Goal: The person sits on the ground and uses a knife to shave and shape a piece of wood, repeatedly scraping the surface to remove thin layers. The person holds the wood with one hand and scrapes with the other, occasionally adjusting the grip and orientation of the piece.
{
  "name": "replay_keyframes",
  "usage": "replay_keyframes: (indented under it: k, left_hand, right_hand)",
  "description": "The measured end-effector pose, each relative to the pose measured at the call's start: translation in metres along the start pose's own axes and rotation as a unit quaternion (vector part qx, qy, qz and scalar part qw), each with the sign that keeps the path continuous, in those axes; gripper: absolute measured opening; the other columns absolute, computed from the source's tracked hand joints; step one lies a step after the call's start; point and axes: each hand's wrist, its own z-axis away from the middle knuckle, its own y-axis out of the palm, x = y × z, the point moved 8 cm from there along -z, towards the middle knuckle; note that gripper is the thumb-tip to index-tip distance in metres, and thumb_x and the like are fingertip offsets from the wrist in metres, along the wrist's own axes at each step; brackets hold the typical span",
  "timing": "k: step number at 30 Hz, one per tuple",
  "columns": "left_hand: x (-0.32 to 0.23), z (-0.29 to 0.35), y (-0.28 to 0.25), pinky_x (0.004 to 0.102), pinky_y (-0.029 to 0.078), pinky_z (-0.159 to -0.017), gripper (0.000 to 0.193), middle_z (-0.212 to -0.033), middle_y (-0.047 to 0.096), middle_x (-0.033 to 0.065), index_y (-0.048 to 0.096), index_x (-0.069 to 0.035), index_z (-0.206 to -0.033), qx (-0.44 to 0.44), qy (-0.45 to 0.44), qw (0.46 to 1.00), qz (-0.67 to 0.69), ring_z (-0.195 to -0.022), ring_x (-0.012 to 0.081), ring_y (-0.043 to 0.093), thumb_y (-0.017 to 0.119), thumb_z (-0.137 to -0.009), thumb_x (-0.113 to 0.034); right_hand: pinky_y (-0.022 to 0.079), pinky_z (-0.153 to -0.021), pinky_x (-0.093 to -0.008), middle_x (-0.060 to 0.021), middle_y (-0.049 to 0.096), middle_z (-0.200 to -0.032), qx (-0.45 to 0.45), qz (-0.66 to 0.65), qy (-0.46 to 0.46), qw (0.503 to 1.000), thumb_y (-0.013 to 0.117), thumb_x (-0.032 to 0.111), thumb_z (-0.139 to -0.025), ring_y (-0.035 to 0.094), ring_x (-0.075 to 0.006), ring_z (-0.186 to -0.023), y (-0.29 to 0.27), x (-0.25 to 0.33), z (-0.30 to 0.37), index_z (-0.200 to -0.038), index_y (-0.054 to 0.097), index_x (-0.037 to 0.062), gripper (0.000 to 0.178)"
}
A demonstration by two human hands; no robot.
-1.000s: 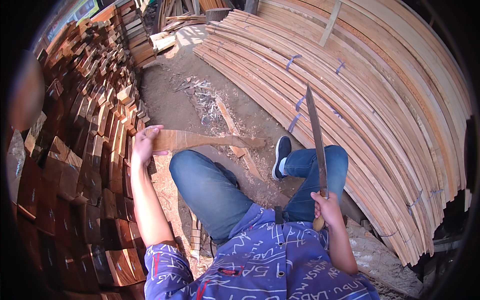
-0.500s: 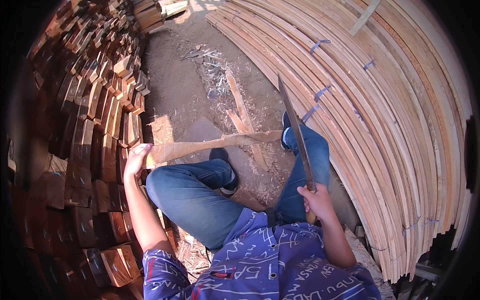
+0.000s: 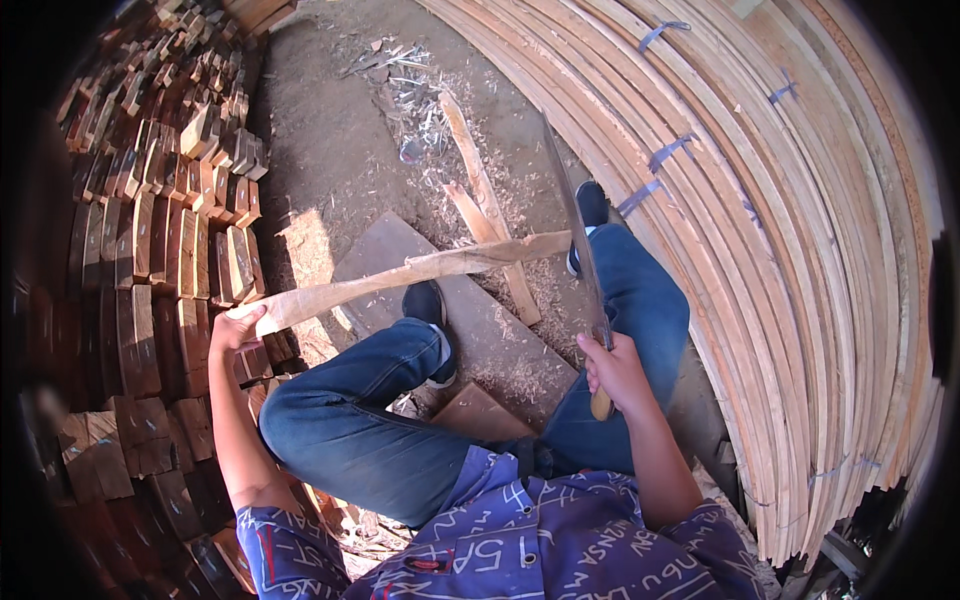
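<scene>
My left hand grips one end of a long, pale, curved wood strip that reaches rightward across my knees. My right hand is closed on the wooden handle of a long machete. The blade points up and away, and it crosses the far end of the strip near my right knee. I sit in blue jeans and dark shoes, with one foot on a flat grey board.
Stacked short wood blocks fill the left side. Bundles of long bent strips tied with blue bands fill the right. Loose sticks and shavings lie on the dirt ground ahead.
The view has tilted down and closer. The strip's far end has swung right toward the blade, and the machete has come nearer the strip. Both hands keep their grip.
</scene>
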Motion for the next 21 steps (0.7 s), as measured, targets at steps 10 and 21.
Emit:
replay_keyframes:
  k: [10,21]
  left_hand:
    - [0.004,-0.011,0.002,0.0452,0.062,-0.068,0.047,-0.089,0.068,0.0073,0.066,-0.004,-0.095,-0.109,0.013,0.992,0.070,-0.078,0.0216,0.069,0.073,-0.085,-0.049]
    - [0.052,-0.049,-0.035,0.0350,0.058,-0.055,0.046,-0.081,0.065,0.0028,0.066,-0.008,-0.087,-0.128,0.070,0.989,-0.007,-0.067,0.0153,0.065,0.068,-0.087,-0.053]
  right_hand:
    - [0.041,-0.040,-0.0333,-0.0039,0.050,-0.056,0.010,0.074,0.176,0.982,0.068,0.019,-0.088,0.050,-0.0156,-0.043,0.001,-0.098,-0.134,-0.080,0.055,-0.0008,0.025]
    - [0.045,-0.042,-0.0351,-0.0082,0.057,-0.056,0.001,0.138,0.016,0.990,0.067,0.024,-0.088,0.058,-0.0204,-0.044,0.042,-0.028,-0.165,-0.076,0.063,-0.0011,0.028]
